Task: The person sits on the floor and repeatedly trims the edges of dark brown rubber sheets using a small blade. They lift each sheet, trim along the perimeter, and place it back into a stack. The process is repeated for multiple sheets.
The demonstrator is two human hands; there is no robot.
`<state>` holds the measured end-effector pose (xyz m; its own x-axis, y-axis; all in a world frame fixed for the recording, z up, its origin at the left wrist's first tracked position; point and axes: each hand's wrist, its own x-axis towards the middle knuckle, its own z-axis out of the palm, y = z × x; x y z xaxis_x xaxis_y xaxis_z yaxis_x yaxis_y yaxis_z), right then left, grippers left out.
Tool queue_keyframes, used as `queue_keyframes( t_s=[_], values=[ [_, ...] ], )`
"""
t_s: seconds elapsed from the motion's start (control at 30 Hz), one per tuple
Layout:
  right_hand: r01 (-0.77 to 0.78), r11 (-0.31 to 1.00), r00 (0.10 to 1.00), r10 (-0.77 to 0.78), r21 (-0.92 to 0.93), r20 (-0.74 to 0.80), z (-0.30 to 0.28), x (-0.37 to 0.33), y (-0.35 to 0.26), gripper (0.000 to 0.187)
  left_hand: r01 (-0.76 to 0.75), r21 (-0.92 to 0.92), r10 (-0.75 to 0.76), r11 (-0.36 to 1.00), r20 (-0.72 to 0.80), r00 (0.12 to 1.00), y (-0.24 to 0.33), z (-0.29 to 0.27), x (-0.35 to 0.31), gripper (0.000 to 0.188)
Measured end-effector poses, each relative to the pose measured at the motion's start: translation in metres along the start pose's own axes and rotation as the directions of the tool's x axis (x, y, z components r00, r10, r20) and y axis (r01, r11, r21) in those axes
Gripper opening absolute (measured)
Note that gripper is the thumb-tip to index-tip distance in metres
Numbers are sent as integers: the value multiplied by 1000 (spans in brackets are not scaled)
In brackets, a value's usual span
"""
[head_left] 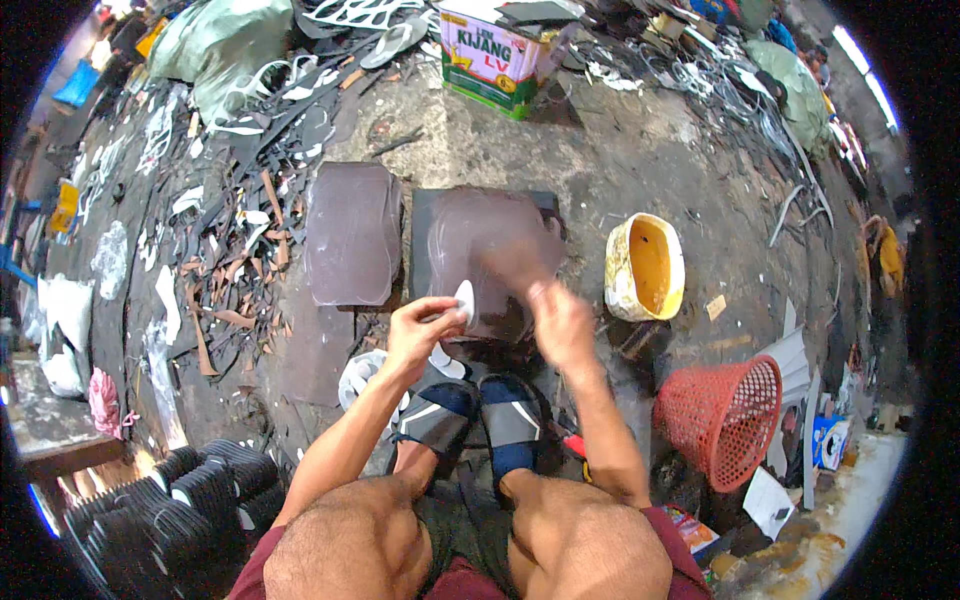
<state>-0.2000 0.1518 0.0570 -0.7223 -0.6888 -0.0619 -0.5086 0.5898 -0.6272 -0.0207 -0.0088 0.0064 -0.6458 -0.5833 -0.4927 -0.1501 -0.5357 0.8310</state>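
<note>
My left hand (pixel 420 338) pinches a small white rounded flat piece (pixel 465 300) upright at the near edge of a dark brown smeared slab (pixel 455 235). The slab rests on a black board (pixel 424 255). My right hand (pixel 563 322) is closed around a brown tool (pixel 515 264) that reaches over the slab; motion blurs it, so its kind is unclear. Left of this lies a second brown slab (pixel 352 235) with pale streaks. To the right stands an oval whitish tub (pixel 614 285) containing yellow-brown liquid. White cut pieces (pixel 362 380) lie beside my left foot.
A square tin (pixel 490 68) stands at the far side. Leather and rubber scraps (pixel 240 260) cover the floor on the left. Stacks of black soles (pixel 190 500) sit at lower left. A red mesh basket (pixel 718 420) leans at the right, beside white sheets.
</note>
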Motion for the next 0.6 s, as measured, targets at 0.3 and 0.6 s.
queue_keyframes(
  t_s=[0.3,0.6],
  values=[
    [541,789,823,-568,-291,-12,-4,9,-3,46,-535,845,624,-10,423,657,-45,13,18,18],
    [265,958,933,-283,-110,-222,26,25,-3,22,-477,860,587,181,295,754,-28,26,22,26]
  ],
)
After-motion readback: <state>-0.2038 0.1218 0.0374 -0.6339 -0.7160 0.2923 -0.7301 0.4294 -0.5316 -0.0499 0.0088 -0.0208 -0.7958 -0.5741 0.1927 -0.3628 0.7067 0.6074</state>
